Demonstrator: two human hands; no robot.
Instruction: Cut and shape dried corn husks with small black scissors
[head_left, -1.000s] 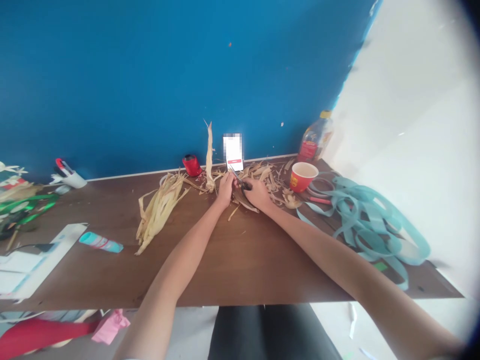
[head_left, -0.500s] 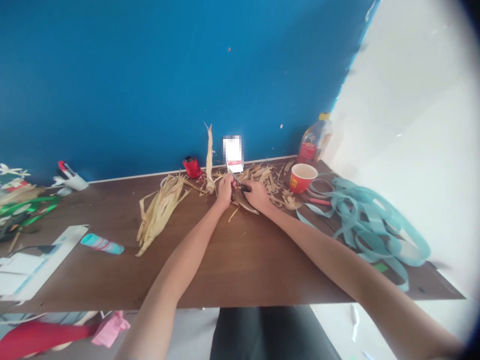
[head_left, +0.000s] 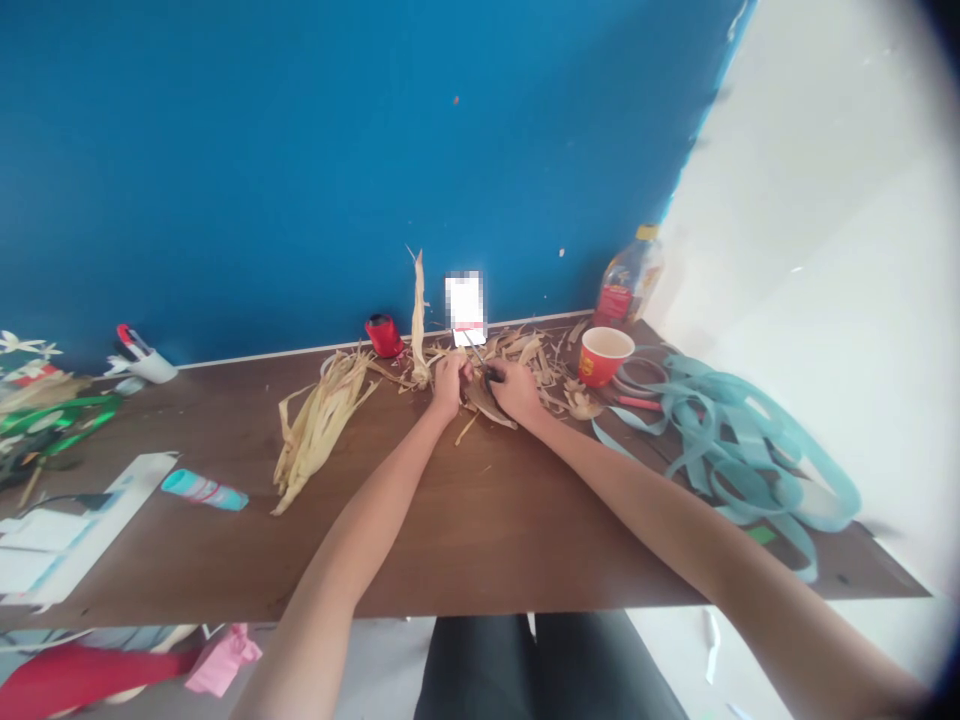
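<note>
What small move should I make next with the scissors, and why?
Probably angle the scissors in your right hand slightly away from your left hand before cutting: the blades sit close beside those fingers, above the dry husk strip.

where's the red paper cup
Head view: the red paper cup stands at the wooden table's back right, in front of a plastic bottle, left of teal ribbon loops.
</note>
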